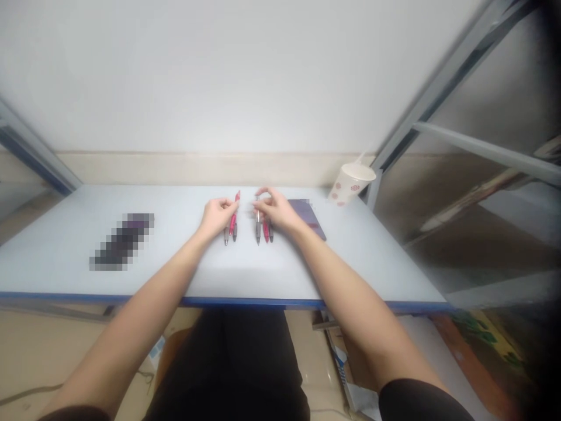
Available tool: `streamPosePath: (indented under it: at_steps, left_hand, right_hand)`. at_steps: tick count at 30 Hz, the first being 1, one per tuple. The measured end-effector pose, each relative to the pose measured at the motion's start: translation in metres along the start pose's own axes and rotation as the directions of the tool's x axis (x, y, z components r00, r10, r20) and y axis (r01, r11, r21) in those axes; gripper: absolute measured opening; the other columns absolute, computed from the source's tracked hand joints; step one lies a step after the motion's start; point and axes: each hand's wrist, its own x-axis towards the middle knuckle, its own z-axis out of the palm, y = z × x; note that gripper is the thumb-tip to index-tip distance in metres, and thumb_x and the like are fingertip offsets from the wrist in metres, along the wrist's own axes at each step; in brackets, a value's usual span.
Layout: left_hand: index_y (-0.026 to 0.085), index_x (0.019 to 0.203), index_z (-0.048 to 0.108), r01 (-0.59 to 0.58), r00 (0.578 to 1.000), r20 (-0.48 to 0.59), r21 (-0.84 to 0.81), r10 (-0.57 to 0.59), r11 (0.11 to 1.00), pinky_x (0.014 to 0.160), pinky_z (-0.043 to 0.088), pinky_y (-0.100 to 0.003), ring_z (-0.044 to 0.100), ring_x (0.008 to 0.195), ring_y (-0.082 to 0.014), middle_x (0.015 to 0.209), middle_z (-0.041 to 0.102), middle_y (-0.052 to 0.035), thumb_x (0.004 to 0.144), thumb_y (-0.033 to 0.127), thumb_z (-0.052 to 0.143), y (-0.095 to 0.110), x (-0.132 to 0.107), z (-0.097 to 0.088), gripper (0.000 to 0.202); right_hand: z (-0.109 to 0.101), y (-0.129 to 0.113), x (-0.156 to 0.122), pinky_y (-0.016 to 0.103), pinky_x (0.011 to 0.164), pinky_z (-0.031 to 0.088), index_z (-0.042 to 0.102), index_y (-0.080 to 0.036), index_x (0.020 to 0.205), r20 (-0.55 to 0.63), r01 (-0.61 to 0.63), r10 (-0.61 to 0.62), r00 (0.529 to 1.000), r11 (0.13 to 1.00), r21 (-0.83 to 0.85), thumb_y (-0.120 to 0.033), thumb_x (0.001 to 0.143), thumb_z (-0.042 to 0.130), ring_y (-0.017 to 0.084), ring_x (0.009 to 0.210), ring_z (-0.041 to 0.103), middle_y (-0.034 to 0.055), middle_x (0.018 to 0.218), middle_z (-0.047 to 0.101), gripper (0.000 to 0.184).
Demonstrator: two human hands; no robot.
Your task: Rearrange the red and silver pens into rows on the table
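My left hand (216, 216) pinches a red pen (232, 224) between thumb and fingers, its tip pointing down toward me. Beside that pen lie a grey pen (226, 236) and a dark pen (235, 233), partly hidden by the hand. My right hand (275, 209) curves over a second group, with a gap between thumb and forefinger and some blur at the fingertips. A grey-and-clear pen (258, 229) lies at those fingertips. Right of it are another red pen (265, 233) and a dark pen (271, 234), their far ends under the hand.
A dark purple flat object (313, 220) lies right of my right hand. A white paper cup (350, 184) with red prints stands at the back right corner. A pixelated dark object (123, 242) is on the left of the pale table (175, 202). Metal frames flank both sides.
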Motion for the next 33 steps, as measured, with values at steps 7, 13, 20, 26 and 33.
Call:
streamPosePath:
  at_steps: [7,13,20,26,33]
  left_hand:
    - [0.019,0.063,0.059,0.083,0.995,0.069,-0.18,-0.072,0.98,0.047,0.032,-0.024,0.043,0.044,-0.0091,0.062,0.065,-0.0017,0.082,0.032,0.065,-0.001,0.003,-0.002,0.024]
    - [0.017,0.069,0.066,-0.022,0.993,0.118,-0.014,0.024,1.0,0.059,0.046,-0.026,0.06,0.055,-0.0146,0.071,0.075,-0.0075,0.081,0.032,0.066,-0.006,0.001,0.0,0.02]
    - [0.017,0.072,0.066,-0.025,0.995,0.094,-0.041,0.029,0.999,0.055,0.041,-0.025,0.054,0.051,-0.0114,0.071,0.074,-0.0054,0.083,0.03,0.067,-0.005,0.001,-0.002,0.018]
    - [0.017,0.083,0.058,0.078,0.991,0.131,-0.295,-0.041,0.952,0.047,0.041,-0.023,0.054,0.045,-0.0098,0.067,0.07,-0.0024,0.08,0.023,0.073,0.002,0.003,-0.005,0.016]
    - [0.018,0.096,0.054,0.163,0.98,0.182,-0.537,-0.076,0.828,0.059,0.054,-0.023,0.069,0.063,-0.013,0.08,0.075,-0.0045,0.08,0.015,0.072,0.014,0.001,-0.011,0.025]
  right_hand:
    - [-0.003,0.003,0.005,0.027,0.057,0.046,0.052,-0.025,0.108,-0.021,0.032,-0.033,0.999,0.997,-0.069,-0.041,0.088,0.07,0.015,0.059,0.057,-0.0026,0.074,0.07,0.031]
    - [-0.004,0.019,0.019,0.036,0.078,0.051,0.057,-0.021,0.113,-0.035,0.107,-0.139,0.99,0.879,-0.465,-0.039,0.093,0.067,0.022,0.08,0.064,0.0049,0.093,0.072,0.029]
    - [-0.01,0.027,0.022,0.049,0.106,0.044,0.069,-0.017,0.111,0.035,0.113,-0.149,0.988,0.561,-0.82,-0.038,0.098,0.067,0.036,0.119,0.054,0.0174,0.122,0.067,0.025]
    - [0.001,0.006,0.003,0.044,0.096,0.048,0.065,-0.019,0.095,0.003,0.173,-0.243,0.97,0.679,-0.713,-0.044,0.101,0.064,0.031,0.104,0.06,0.014,0.104,0.071,0.025]
    - [0.033,-0.023,-0.026,0.027,0.047,0.034,0.05,-0.022,0.076,0.123,0.081,-0.039,0.992,0.931,-0.355,-0.067,0.102,0.055,0.013,0.052,0.045,-0.0008,0.063,0.049,0.052]
